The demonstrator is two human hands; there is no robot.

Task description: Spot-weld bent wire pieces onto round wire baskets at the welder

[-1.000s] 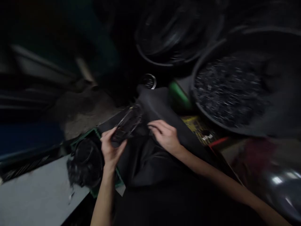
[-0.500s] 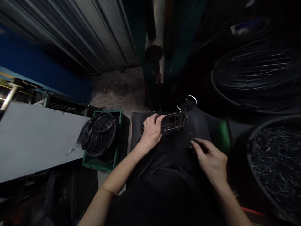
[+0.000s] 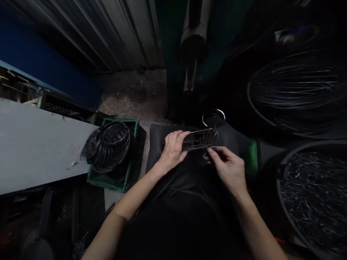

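Dark cloth [image 3: 187, 206] covers the person's lap, which serves as the work surface. At the right stands a broad round tub [image 3: 280, 191], heaped with short bent metal pieces [image 3: 314, 202]. On the left, well apart from it, a green plastic crate [image 3: 93, 178] carries a bundle of dark wire rings [image 3: 108, 148].

Between these, both hands work over the lap. The left hand [image 3: 175, 148] is wrapped around one end of a narrow wire frame [image 3: 202, 130], thumb on the near side, with the far end reaching out to the right above the cloth. The right hand [image 3: 230, 169] is pinched narrow at the near edge of that far end, thumb and fingertips closed on a small wire piece [image 3: 205, 155]. The light is too dim to tell that piece's exact shape, or whether it touches the frame.

The step in hand looks like bringing the piece up to the frame's side. The next move seems to call for the left hand holding the frame firm while the right lines the piece up with the side wires, without losing the pinch.
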